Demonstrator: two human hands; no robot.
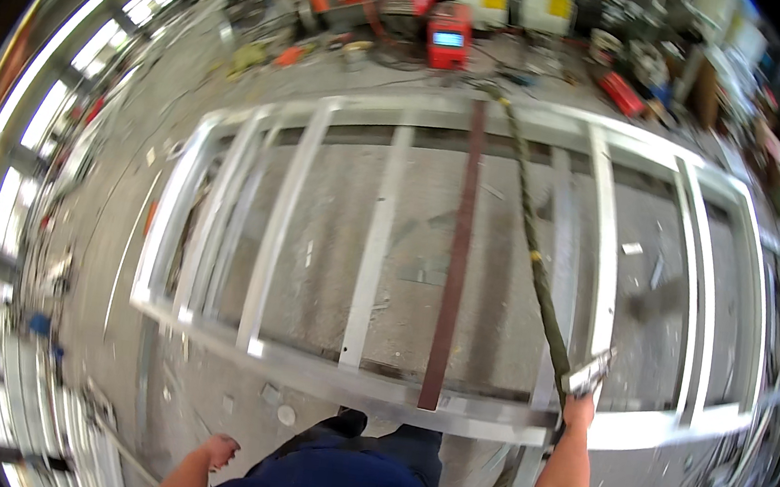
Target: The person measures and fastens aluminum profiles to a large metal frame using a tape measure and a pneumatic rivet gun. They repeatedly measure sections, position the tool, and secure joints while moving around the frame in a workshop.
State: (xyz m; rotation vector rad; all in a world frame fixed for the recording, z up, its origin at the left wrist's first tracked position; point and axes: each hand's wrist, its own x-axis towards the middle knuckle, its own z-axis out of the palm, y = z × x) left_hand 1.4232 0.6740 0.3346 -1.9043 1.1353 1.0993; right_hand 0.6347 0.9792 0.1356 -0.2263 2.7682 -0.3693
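Observation:
My right hand (580, 411) is closed around a short silvery metal piece (590, 370) over the near right side of a large metal frame (290, 364). The piece is blurred, so its exact kind is unclear. Close beside this hand passes a dark green sheathed cable (535, 250), which lies across the frame from its far side. I cannot tell whether the fingers touch the cable. My left hand (220, 450) hangs low at my left with curled fingers, holding nothing visible, apart from the frame. A reddish-brown bar (456, 261) spans the frame near its middle, among several silvery crossbars (374, 251).
Beyond the frame stands a red machine with a lit screen (448, 37), with cables on the floor around it. A red box (622, 94) lies at the far right. Long metal profiles (85, 430) are stacked at left; more metal lengths line the right.

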